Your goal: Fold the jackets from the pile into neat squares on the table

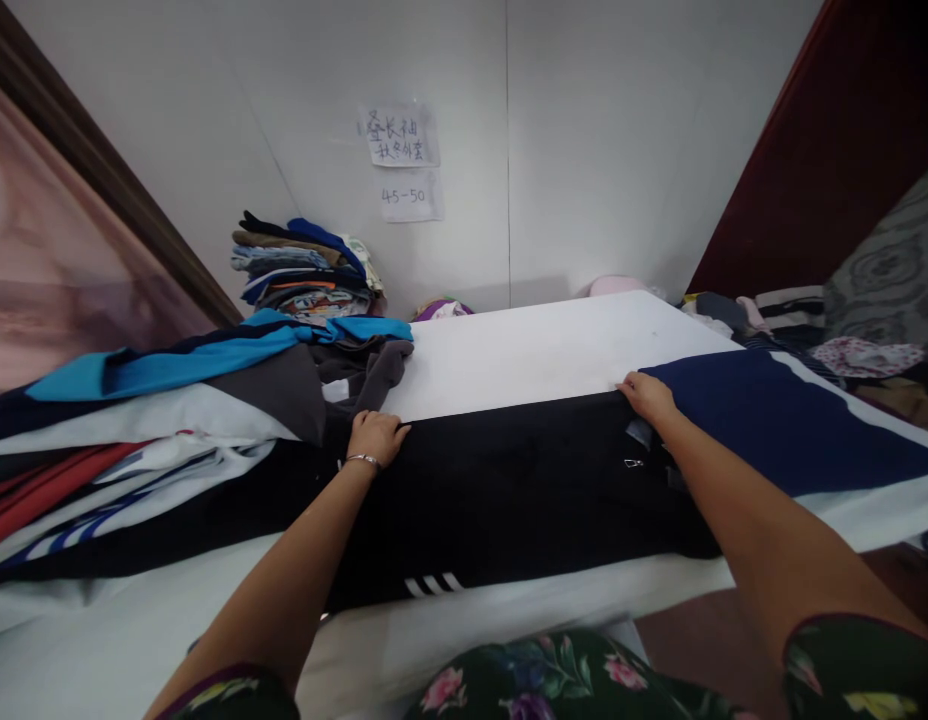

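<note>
A folded black garment [509, 490] lies flat across the white table in front of me, with three short white stripes at its near edge. A small metal zip pull shows near its right end. My left hand [378, 440], with a bracelet at the wrist, is closed on the far left corner of the cloth. At the far right corner, my right hand [650, 398] pinches the edge between thumb and fingers. Just right of it lies a flat navy blue garment [779, 420]. The fold keeps the garment's full shape hidden.
Loose clothes [149, 450] in white, grey, blue and red are heaped at the left. A folded stack of clothes [306, 270] stands behind them by the wall. More clothes [794, 315] lie at the right beyond the white table [524, 350]. Paper notes [402, 160] hang on the wall.
</note>
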Tool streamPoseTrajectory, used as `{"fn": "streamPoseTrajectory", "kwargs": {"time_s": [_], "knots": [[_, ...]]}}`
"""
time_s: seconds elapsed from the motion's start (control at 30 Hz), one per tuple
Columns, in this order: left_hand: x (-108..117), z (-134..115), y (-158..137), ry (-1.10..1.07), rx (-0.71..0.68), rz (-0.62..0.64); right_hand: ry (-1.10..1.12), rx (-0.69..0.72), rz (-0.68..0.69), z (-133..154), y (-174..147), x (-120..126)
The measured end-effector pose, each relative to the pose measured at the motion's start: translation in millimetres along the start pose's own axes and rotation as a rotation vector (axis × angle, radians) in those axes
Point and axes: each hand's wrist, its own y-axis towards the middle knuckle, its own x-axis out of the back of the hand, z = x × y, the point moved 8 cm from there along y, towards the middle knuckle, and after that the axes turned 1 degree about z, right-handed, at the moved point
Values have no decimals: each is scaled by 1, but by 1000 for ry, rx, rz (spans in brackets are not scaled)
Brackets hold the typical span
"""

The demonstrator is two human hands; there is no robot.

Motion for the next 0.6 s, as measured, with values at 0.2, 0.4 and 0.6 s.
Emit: {"fn": "streamPoseTrajectory", "kwargs": {"time_s": [0.2,0.4,0.6], "knots": [[9,-3,-11,-120,-4,-101,129,22,-78,-2,6,-2],[-9,-27,-35,-153,-145,-31,194,234,-154,5,-6,-3],[-27,-25,-35,-102,-92,60,235,204,-33,-2,-18,-29]]}}
